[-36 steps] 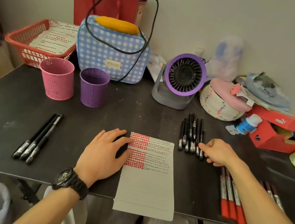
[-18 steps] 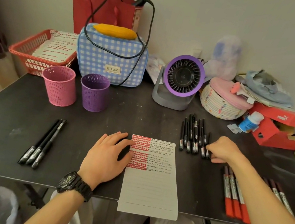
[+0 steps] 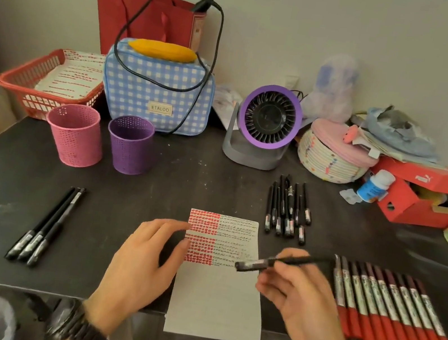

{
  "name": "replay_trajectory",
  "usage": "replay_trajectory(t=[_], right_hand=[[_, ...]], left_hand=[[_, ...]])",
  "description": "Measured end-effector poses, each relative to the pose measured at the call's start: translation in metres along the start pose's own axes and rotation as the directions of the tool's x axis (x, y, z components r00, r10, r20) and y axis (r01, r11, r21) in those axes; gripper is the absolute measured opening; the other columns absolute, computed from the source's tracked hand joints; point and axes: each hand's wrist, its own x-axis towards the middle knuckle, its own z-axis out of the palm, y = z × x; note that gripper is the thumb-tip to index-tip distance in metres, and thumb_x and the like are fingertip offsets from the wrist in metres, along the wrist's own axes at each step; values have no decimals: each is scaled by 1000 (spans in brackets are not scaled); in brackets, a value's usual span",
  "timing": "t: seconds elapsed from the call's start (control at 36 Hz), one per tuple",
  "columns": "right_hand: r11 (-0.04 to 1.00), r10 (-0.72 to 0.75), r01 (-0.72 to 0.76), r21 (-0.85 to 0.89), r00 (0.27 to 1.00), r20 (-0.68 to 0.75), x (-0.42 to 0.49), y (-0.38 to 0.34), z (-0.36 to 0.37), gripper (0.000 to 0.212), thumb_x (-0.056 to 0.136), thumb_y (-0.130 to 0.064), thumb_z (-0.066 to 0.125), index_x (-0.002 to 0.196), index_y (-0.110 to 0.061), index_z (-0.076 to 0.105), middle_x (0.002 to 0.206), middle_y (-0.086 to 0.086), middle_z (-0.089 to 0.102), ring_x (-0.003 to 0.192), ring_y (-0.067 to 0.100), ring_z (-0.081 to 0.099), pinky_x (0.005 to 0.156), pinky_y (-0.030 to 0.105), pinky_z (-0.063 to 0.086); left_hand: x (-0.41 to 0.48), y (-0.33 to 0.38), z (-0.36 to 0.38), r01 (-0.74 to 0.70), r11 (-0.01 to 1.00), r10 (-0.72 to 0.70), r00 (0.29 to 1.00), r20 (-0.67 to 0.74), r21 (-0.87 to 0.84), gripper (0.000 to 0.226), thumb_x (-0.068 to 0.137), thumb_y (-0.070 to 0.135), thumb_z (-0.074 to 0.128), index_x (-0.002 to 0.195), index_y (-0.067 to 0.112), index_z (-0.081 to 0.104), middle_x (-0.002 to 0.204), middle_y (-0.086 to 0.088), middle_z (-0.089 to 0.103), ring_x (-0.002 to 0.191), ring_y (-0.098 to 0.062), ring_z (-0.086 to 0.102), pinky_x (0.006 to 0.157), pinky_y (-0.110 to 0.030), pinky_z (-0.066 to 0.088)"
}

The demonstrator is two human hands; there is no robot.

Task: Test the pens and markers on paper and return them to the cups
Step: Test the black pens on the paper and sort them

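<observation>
Dark matte tabletop (image 3: 184,187), pink perforated cup (image 3: 74,134) beside purple perforated cup (image 3: 129,148), three black pens (image 3: 44,224) at left, lined white paper sheet (image 3: 218,296) overhanging the near edge, cluster of black pens (image 3: 288,210), row of red-capped markers (image 3: 392,310) at right.

The right hand (image 3: 294,293) and the black pen (image 3: 292,260) it holds are blurred. Marks on the paper (image 3: 216,296) are too small to read. The red shoebox (image 3: 434,182) runs off the right edge.
</observation>
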Motion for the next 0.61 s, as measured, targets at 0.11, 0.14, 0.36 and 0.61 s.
replay_trajectory(t=[0.11,0.14,0.36,0.61], right_hand=[[999,-9,11,-34,998,64,-32,24,7,24,74,-21,85,93,-14,72,89,14,71,73,28,70,68,34,58],[999,-8,10,-40,999,53,-39,29,11,28,72,-25,87,94,-15,72,90,14,72,72,27,70,68,34,58],[992,-25,33,-121,997,66,-65,50,18,41,73,-47,85,98,-16,72,84,7,71,67,20,63,65,30,55],[998,-30,15,-55,959,-281,-43,37,0,22,92,-25,71,71,-18,75,57,-4,58,45,12,56,41,23,45]], left_hand=[[-25,36,0,-46,984,47,999,1,-174,32,101,56,37,115,42,62,113,33,61,112,4,55,88,-10,41],[-30,45,0,-64,979,69,997,21,-194,33,101,54,37,112,40,65,109,32,62,109,3,56,88,-9,40],[-59,76,10,-103,984,130,972,193,-142,40,105,49,27,74,33,47,72,11,52,74,-10,50,68,-33,45],[-67,54,-12,-177,980,167,980,111,91,48,104,46,28,80,18,58,72,4,56,71,-22,57,59,-43,53]])
